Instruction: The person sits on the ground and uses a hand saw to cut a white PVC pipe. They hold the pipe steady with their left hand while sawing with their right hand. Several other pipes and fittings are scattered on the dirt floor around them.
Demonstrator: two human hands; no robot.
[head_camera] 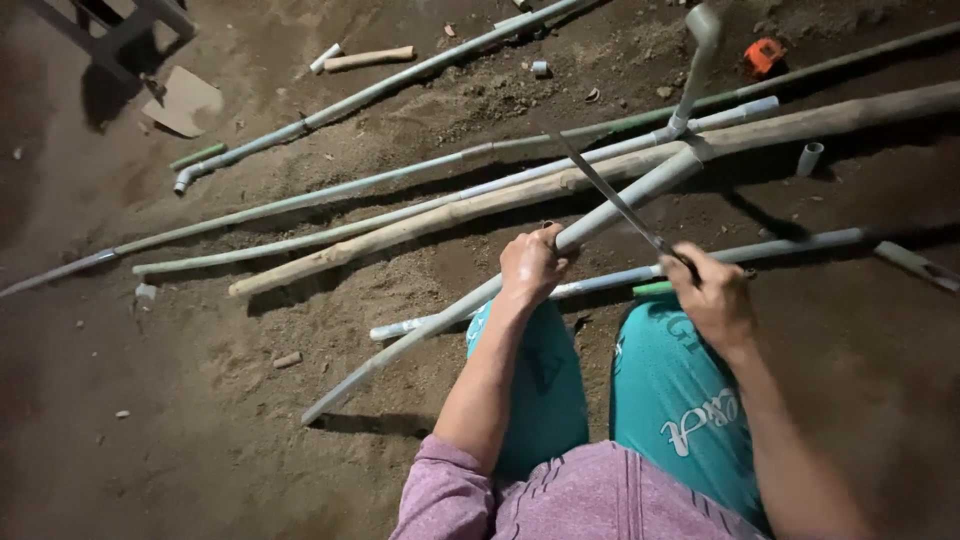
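My left hand is closed around a long grey plastic pipe that slants from the lower left up toward the right, resting over a pale wooden pole. My right hand grips the handle end of a thin hacksaw blade, which lies across the pipe just right of my left hand. Both forearms reach out over my knees in teal trousers.
Several more grey pipes lie across the dirt floor, some with elbow fittings. Short pipe offcuts and a small orange object sit at the upper right. A cardboard scrap and a stool leg are at the upper left.
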